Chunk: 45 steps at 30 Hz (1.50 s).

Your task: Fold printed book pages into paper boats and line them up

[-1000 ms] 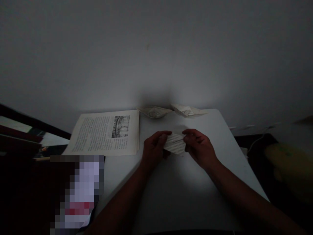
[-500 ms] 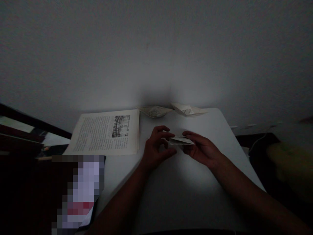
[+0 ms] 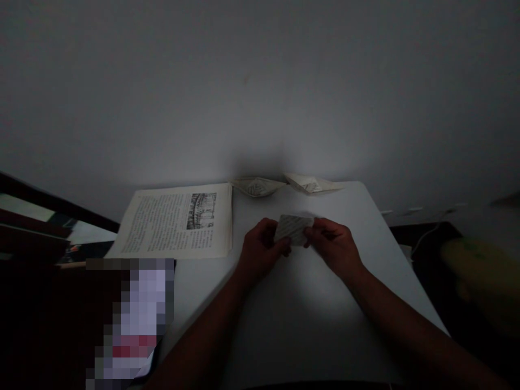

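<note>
Paper piece pinched between left grip and right grip; both closed on it

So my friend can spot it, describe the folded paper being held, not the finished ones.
Start at the white table. Right of the open printed book, the left hand and right hand pinch a small folded piece of printed paper. It alone is held; the two folded paper boats lie at the table's far edge.
</note>
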Motion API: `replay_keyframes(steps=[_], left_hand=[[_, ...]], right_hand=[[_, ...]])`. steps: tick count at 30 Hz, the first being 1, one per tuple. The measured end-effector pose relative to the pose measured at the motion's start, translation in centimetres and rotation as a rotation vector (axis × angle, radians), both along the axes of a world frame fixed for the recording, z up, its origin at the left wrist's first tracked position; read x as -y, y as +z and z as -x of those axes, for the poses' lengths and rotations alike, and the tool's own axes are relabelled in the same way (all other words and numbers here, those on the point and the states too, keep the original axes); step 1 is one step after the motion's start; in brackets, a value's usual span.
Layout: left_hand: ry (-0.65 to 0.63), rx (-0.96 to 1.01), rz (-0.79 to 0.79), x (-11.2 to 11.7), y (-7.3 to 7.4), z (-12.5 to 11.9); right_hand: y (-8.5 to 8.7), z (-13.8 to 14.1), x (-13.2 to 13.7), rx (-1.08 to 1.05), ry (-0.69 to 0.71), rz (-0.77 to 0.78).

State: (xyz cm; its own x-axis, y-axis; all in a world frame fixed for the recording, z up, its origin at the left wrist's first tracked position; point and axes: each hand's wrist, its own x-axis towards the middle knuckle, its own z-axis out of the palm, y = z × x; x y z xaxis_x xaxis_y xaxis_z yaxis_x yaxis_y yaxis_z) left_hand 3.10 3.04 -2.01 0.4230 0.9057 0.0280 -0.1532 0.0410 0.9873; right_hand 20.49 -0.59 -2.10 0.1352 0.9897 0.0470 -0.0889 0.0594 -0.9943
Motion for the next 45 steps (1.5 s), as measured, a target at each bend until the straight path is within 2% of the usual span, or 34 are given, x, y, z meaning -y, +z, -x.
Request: replay_keyframes(steps=[2,5,8,11,15,21,31,34,39,45], left_hand=[[-0.072,-0.109,-0.083,0.1,0.0,0.2],[-0.093,-0.195,-0.169,0.2,0.2,0.5],[-0.062,-0.212,-0.165,0.2,0.5,0.6],[-0.093,-0.261,-0.178,0.1,0.8,0.5],[-0.134,-0.298,-0.188,0.1,0.7,0.4],[-0.057,-0.193,-0.069,-0.1,0.1,0.4],[0.006,-0.146,-0.045,-0.2,0.2,0.2],[0.061,-0.13,-0.017,-0.3,0.2,0.3],[0.248,-0.123,-0.025,-0.8,0.4,0.7],[0.422,-0.092,-0.07,-0.9,0.8,0.8]], right_hand=[[0.1,-0.1,0.1,0.075,-0.017,-0.028],[0.1,-0.1,0.2,0.129,0.067,-0.044],[0.1,-0.2,0.4,0.268,0.204,-0.046],[0.3,-0.2,0.5,0.441,0.314,-0.078],[0.7,-0.2,0.4,0.52,0.334,-0.122],[0.8,0.1,0.5,0.548,0.295,-0.195],[1.0,0.3,0.3,0.496,0.247,-0.176],[1.2,0.3,0.3,0.438,0.215,-0.13],[0.6,0.0,0.3,0.257,0.013,-0.034],[-0.7,-0.1,0.0,0.072,-0.179,-0.007]])
